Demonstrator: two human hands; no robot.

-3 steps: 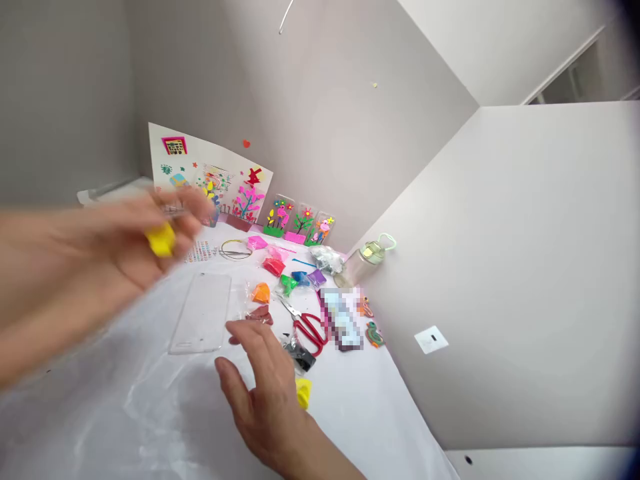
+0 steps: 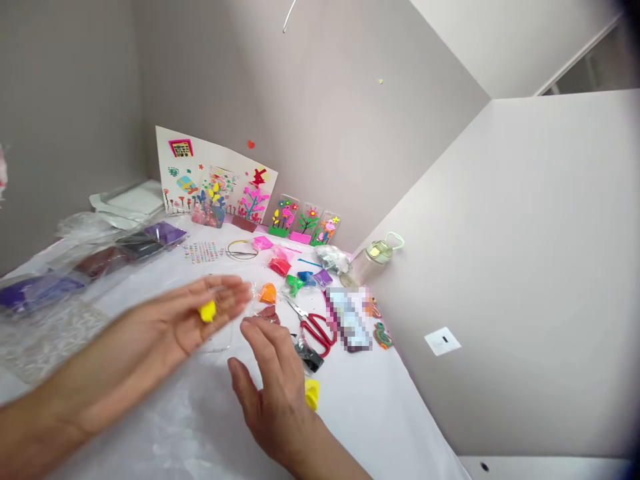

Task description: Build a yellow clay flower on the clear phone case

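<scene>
My left hand (image 2: 185, 323) is held palm up with its fingers stretched out, and it carries a small lump of yellow modelling clay (image 2: 207, 311) at the base of the fingers. To its right, my right hand (image 2: 275, 390) is empty above the cloth, fingers apart and slightly bent. A clear flat case (image 2: 220, 340) lies mostly hidden beneath my left hand. Beside my right wrist sits a larger piece of yellow clay (image 2: 312, 394). A black clay packet (image 2: 310, 359) and red-handled scissors (image 2: 319, 333) lie just beyond my right hand.
Several coloured clay packets (image 2: 294, 285) lie across the middle. A bottle (image 2: 367, 261) stands by the wall, near a blurred-out phone (image 2: 349, 320). Decorated clear panels (image 2: 309, 223) and a picture sheet (image 2: 200, 143) lean at the back. Bagged clay (image 2: 103, 262) fills the left side.
My left hand has come down and to the right, bringing the yellow clay over the clear case. My right hand keeps nearly the same pose. The view has shifted slightly.
</scene>
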